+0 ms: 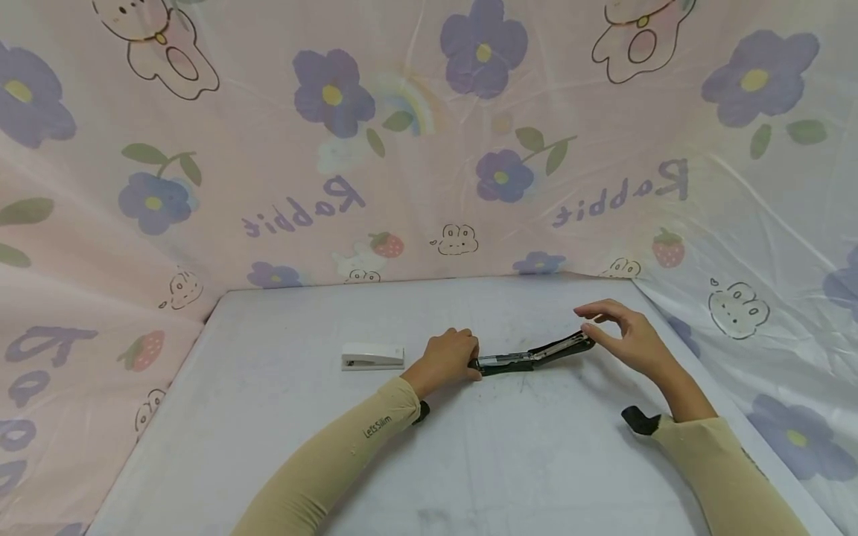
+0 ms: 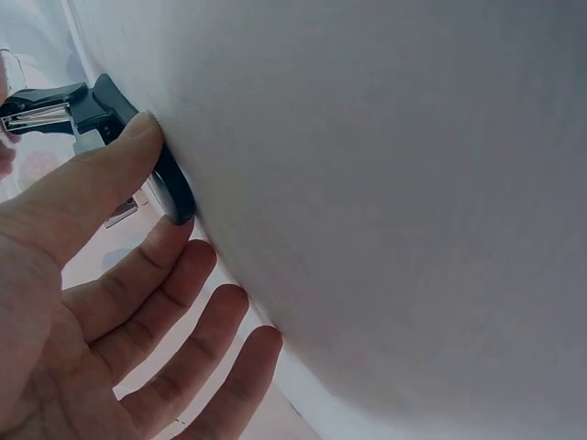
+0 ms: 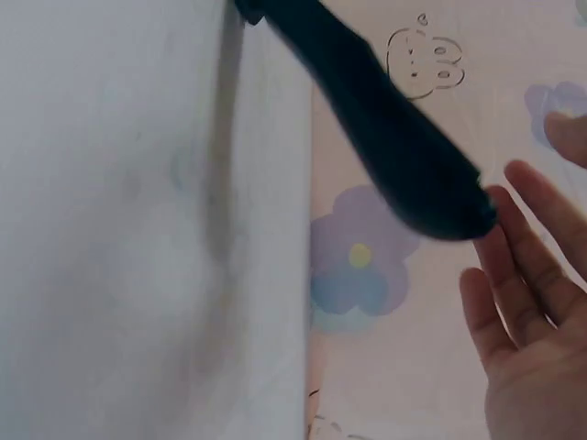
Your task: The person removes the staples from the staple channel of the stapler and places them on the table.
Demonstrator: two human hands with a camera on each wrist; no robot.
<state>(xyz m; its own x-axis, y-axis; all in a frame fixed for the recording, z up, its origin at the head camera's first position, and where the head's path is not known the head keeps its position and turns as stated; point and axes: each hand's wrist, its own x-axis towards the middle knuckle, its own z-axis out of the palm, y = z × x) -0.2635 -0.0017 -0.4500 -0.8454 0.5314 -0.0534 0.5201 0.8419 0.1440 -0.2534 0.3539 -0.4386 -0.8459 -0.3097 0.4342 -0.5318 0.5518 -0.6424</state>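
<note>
I'm seeing the dark stapler [image 1: 507,366] opened out, not yet closed; the left hand [image 1: 452,353] is pinching one end, the right hand [image 1: 630,342] holding its fingers apart at the other.

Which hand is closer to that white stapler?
Left. The left hand is just right of the white stapler, holding one end of the dark stapler; the right hand is farther right, at the opposite end.

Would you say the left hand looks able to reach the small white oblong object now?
Probably: nothing stands between that white object and the left hand, though it holds the opened long dark stapler.
</note>
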